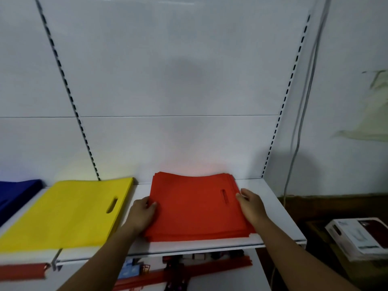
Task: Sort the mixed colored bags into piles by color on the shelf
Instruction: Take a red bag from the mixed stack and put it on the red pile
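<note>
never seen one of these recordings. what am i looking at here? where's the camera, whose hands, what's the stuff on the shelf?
There is no robot here. A person wears one wide-angle camera on the head, so this single picture looks forward and down at their own bare arms.

In front is a white shelf against a white slotted back panel. Three piles of flat bags lie on it, one colour each: the blue pile at the far left edge, the yellow pile next, the red pile in the middle.

The left hand rests on the red pile's left edge, and the right hand on its right edge, as if squaring it up. Neither hand lifts anything.

Off to the right, lower down, sits a white box.
</note>
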`<action>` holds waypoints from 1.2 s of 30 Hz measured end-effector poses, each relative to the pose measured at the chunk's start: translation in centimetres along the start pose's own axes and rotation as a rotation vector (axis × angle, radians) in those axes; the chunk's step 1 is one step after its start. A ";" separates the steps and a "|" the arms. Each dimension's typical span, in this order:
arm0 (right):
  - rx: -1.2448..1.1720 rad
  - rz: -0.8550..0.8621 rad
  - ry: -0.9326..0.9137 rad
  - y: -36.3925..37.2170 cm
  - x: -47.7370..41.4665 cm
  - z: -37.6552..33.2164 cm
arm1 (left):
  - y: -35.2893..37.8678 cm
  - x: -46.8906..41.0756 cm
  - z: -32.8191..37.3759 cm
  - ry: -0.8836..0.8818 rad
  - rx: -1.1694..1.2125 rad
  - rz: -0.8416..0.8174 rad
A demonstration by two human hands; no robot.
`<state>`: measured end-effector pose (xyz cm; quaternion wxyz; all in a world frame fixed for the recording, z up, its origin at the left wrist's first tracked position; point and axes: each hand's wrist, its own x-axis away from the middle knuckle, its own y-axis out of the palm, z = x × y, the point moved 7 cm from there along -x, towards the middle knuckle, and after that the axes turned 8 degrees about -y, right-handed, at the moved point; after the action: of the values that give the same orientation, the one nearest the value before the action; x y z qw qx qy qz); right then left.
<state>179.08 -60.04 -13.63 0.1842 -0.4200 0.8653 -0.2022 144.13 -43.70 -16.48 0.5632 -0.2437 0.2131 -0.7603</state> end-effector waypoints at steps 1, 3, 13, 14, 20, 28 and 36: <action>-0.043 -0.047 0.018 0.5 0.1 0.2 | 0.1 -0.1 0.1 -0.001 -0.036 0.004; -0.113 -0.109 0.017 1.4 0.4 0.3 | 0.5 -0.7 -0.1 0.006 -0.101 0.005; -0.289 -0.337 0.076 2.4 1.0 1.1 | 1.7 -3.5 -3.6 0.014 -0.189 -0.047; -0.247 -0.352 0.067 2.7 0.9 1.3 | 1.6 -2.6 -2.8 0.019 -0.209 -0.028; -0.139 -0.337 0.055 2.3 0.8 0.8 | 1.6 -1.0 -1.0 -0.006 -0.311 0.036; -0.031 -0.228 0.060 -0.2 1.6 0.1 | 0.6 -0.3 0.6 -0.068 -0.337 -0.066; 0.194 -0.227 -0.312 0.6 0.2 -11.9 | -10.0 4.7 9.8 0.265 -0.598 0.285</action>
<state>172.79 -57.58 -3.84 0.3317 -0.5213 0.7499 -0.2364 141.40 -45.98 -2.08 0.5347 -0.2647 0.5292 -0.6033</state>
